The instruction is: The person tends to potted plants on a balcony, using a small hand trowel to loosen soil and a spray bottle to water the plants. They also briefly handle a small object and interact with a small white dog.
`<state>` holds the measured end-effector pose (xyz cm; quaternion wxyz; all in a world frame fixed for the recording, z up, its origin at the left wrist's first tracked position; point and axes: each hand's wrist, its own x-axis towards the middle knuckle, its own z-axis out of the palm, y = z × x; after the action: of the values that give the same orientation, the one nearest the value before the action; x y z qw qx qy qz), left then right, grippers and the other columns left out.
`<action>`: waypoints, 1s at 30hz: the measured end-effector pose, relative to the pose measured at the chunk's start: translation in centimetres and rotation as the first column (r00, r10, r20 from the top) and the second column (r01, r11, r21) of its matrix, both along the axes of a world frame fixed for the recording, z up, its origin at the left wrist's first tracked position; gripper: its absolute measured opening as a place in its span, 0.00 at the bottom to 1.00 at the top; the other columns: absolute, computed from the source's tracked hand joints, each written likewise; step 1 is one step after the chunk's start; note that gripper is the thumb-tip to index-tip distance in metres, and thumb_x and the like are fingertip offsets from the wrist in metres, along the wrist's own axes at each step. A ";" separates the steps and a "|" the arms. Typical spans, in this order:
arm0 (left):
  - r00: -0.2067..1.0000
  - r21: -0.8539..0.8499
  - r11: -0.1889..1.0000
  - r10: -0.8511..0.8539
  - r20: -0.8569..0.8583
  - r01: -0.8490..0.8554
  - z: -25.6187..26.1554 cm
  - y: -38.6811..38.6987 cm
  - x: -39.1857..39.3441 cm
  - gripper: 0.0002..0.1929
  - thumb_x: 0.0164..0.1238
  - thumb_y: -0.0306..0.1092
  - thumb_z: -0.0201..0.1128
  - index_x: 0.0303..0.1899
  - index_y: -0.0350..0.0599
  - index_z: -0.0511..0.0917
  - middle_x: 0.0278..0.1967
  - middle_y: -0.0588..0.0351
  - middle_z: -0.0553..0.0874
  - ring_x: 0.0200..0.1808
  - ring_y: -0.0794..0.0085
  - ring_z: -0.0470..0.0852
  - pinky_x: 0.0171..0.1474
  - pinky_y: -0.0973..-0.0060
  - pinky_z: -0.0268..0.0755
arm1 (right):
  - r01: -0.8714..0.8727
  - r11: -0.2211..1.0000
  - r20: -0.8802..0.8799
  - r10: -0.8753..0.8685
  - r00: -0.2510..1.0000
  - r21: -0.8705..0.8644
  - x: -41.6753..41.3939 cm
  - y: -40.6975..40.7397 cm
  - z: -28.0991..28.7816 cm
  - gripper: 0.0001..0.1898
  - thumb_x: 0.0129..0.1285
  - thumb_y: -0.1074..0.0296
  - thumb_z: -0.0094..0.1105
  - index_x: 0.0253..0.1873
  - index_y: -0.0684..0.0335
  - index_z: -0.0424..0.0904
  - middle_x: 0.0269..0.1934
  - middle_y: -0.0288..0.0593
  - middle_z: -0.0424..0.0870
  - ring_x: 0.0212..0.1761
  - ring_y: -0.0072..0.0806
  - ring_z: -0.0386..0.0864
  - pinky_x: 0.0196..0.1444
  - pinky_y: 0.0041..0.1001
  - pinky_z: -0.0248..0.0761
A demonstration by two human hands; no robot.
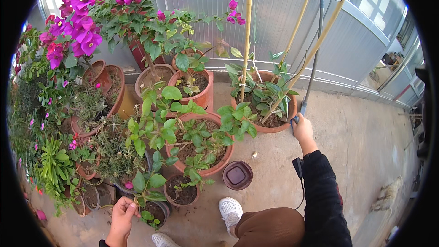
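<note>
My left hand (121, 215) is low on the left, thumb and forefinger pinched on a small yellowish leaf or stem (136, 201) of a potted plant. Green leaves (155, 181) rise just beside the fingertips, over a small dark pot (164, 209). On the right, my right hand (304, 131) is closed around a blue-handled tool (294, 122); its working end is too small to make out. Close by stands a large terracotta pot (274, 129) with leafy plants and bamboo canes (247, 34). A grey pole (312, 65) comes down right behind that hand.
A dark red square-based bowl (237, 175) sits on the concrete floor (356, 137) near my white shoe (230, 210). More terracotta pots (229, 151) crowd the left, below magenta bougainvillea (82, 31). Metal panelling (205, 13) runs behind. An animal, perhaps a cat (387, 193), is at the right.
</note>
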<state>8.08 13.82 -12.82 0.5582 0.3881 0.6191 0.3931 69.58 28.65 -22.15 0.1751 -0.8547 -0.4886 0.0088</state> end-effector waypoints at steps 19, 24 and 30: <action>0.996 0.167 0.986 0.032 -0.079 -0.019 1.8 -3.7 -3.2 0.05 0.71 0.27 0.56 0.34 0.40 0.71 0.22 0.60 0.76 0.23 0.79 0.74 0.30 0.79 0.72 | 0.255 0.933 -0.305 -0.173 0.936 0.255 -1.4 -0.7 -2.4 0.11 0.60 0.64 0.61 0.44 0.63 0.78 0.37 0.59 0.83 0.44 0.56 0.80 0.46 0.43 0.73; 0.990 0.130 0.990 -0.035 -0.136 0.053 1.9 -3.5 -3.0 0.06 0.70 0.27 0.58 0.35 0.39 0.71 0.24 0.60 0.78 0.25 0.81 0.76 0.31 0.80 0.73 | 0.241 0.942 -0.338 -0.153 0.929 0.235 1.9 -0.4 -0.6 0.12 0.58 0.66 0.62 0.44 0.66 0.78 0.37 0.59 0.84 0.43 0.51 0.82 0.46 0.41 0.73; 0.990 0.110 0.991 -0.063 -0.130 0.077 0.8 -2.7 -2.6 0.05 0.70 0.27 0.58 0.35 0.39 0.71 0.25 0.60 0.79 0.25 0.80 0.77 0.31 0.81 0.73 | 0.017 0.987 -0.108 0.001 0.994 0.161 3.5 0.2 3.4 0.14 0.57 0.64 0.62 0.47 0.62 0.79 0.38 0.57 0.84 0.42 0.52 0.82 0.45 0.43 0.75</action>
<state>5.49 11.15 -12.00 0.5083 0.4650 0.6155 0.3828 73.07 28.80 -18.71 0.2701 -0.8378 -0.4742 0.0147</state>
